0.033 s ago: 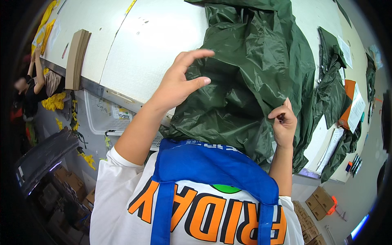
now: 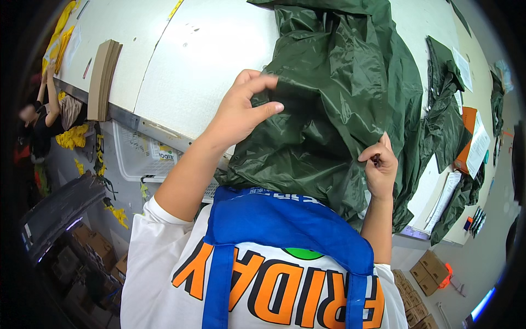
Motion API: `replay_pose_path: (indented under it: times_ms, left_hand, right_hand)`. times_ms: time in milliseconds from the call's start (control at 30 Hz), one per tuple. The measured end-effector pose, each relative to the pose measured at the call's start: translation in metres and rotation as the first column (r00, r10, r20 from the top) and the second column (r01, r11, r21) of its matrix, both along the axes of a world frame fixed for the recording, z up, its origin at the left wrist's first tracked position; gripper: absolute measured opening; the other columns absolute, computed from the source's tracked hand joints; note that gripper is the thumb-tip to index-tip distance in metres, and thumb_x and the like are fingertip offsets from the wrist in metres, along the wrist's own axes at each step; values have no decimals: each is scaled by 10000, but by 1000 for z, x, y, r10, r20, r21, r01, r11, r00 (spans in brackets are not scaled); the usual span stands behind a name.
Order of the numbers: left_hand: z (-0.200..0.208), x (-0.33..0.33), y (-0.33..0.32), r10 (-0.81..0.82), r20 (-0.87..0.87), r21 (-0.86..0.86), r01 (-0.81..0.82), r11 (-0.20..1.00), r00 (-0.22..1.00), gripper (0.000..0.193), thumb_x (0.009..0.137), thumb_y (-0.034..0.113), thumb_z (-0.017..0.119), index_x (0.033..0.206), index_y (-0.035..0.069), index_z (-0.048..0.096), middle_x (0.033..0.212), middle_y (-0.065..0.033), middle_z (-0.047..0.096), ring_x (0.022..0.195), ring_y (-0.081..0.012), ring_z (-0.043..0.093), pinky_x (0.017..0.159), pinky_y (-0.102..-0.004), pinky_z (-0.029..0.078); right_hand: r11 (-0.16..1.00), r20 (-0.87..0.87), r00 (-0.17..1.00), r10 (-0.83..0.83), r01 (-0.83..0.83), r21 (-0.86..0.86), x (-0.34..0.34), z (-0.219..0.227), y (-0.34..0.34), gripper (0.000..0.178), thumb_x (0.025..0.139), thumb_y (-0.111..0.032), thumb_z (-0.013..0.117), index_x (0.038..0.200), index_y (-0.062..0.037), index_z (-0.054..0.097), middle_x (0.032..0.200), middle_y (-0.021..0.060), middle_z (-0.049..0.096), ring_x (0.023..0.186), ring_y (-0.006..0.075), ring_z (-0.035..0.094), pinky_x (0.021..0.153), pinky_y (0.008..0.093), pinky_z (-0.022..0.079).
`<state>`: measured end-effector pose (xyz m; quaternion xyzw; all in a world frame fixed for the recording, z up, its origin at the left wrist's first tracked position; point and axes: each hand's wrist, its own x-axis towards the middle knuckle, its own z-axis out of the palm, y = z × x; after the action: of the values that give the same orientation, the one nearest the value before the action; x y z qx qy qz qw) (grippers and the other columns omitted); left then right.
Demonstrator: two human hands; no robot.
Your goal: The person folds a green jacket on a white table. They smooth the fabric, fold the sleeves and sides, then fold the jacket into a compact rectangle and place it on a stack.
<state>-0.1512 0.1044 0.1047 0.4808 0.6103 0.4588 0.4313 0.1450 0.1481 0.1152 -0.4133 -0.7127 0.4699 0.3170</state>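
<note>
A large crumpled piece of dark green, shiny waterproof fabric (image 2: 307, 129) covers the table in front of me and hangs toward my lap. It gapes in a dark fold between my hands; its overall shape is hard to make out. At the fold's left edge is my left hand (image 2: 238, 112), thumb and forefinger spread apart, the fingertips slightly blurred. My right hand (image 2: 382, 167) pinches the fabric at the right side of the fold, fingers curled against the thumb.
On the white table (image 2: 192, 66) lies a stack of brown cardboard strips (image 2: 104, 79). A white plastic basket (image 2: 129, 153) sits below its edge. To the right are more green fabric pieces (image 2: 441, 126), papers and an orange box (image 2: 466, 140). Another person (image 2: 52, 109) handles yellow fabric far left.
My left hand's fingers have drawn back slightly to the left, and the dark fold's upper edge has shifted a little. My right hand stays almost in place.
</note>
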Motion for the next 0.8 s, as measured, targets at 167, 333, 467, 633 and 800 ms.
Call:
replay_pose_path:
  times_ms: [167, 333, 467, 633, 800]
  left_hand:
    - [-4, -4, -11, -82, 161, 102, 66, 993, 983, 169, 706, -80, 542, 705, 66, 628, 1125, -52, 448, 933, -129, 493, 759, -251, 410]
    - [3, 4, -23, -93, 256, 112, 66, 992, 962, 190, 702, -86, 537, 689, 79, 631, 1115, -70, 506, 970, -120, 498, 737, -251, 398]
    - [3, 8, -26, -126, 242, 178, 84, 980, 962, 187, 700, -92, 535, 683, 67, 630, 1071, -76, 551, 987, -118, 501, 740, -252, 398]
    - [7, 15, -31, -85, 363, 152, 31, 988, 928, 185, 702, -96, 537, 681, 61, 632, 1101, -91, 561, 984, -118, 508, 748, -250, 400]
    - [7, 15, -34, -68, 364, 162, 9, 987, 929, 181, 706, -94, 540, 679, 60, 630, 1131, -91, 549, 933, -108, 526, 750, -244, 401]
  right_hand:
    - [983, 75, 997, 20, -6, -185, 23, 3, -2, 244, 619, 82, 469, 760, -33, 632, 1122, 102, 548, 750, 81, 466, 611, 181, 299]
    - [977, 52, 980, -194, 198, -85, 23, 32, 17, 445, 763, -222, 603, 1146, -4, 544, 1113, 55, 536, 732, 91, 499, 620, 199, 378]
    - [990, 200, 979, -31, 2, 141, -44, 57, 11, 284, 806, -127, 649, 1063, -22, 589, 921, 70, 592, 780, 178, 596, 694, 293, 484]
    - [928, 180, 974, 137, -190, 321, -85, 35, 7, 295, 719, -108, 755, 975, -24, 635, 844, 90, 605, 700, 221, 619, 589, 297, 509]
    - [938, 137, 984, 113, -151, 313, -93, 30, 6, 269, 718, -103, 755, 961, -36, 659, 834, 83, 617, 692, 203, 620, 576, 282, 514]
